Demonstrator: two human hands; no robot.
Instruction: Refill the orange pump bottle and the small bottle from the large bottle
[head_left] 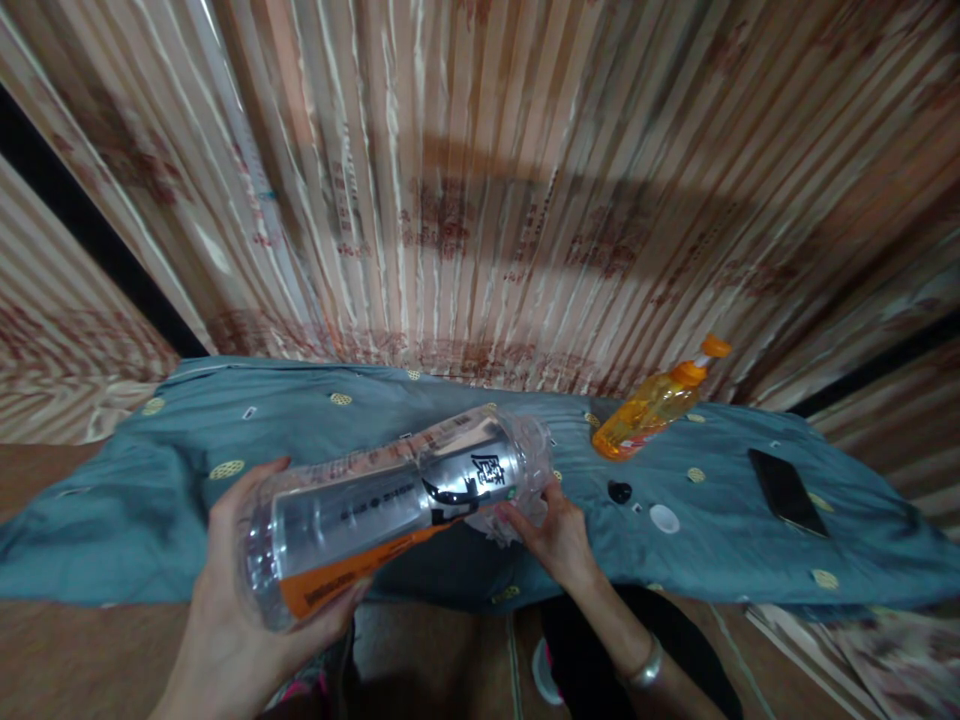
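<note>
- Clear plastic makes up the large bottle [390,500], its label silver with an orange band, held just left of the frame's middle in the lower half.
- Its long axis runs aslant, from the lower left up towards the middle right, nearer to level than to upright (which end is the neck, I cannot tell).
- Left hand [225,590], lower left: spread broadly around the bottle's near end, thumb along the lower side, fingers over the upper.
- Right hand [559,535], right of the middle: thumb and fingers drawn in narrowly on crumpled clear plastic [501,525] at the far end; whether that is loose film or part of the bottle is unclear.
- So each hand has an end, and the bottle's body spans the gap between them; the right hand is clearly nearer the far end.
- Beyond the right hand, towards the frame's right, the orange bottle [637,418] leans up-right, with a small black object [619,492] and a white disc [664,518] below it on the teal cloth [450,390].
</note>
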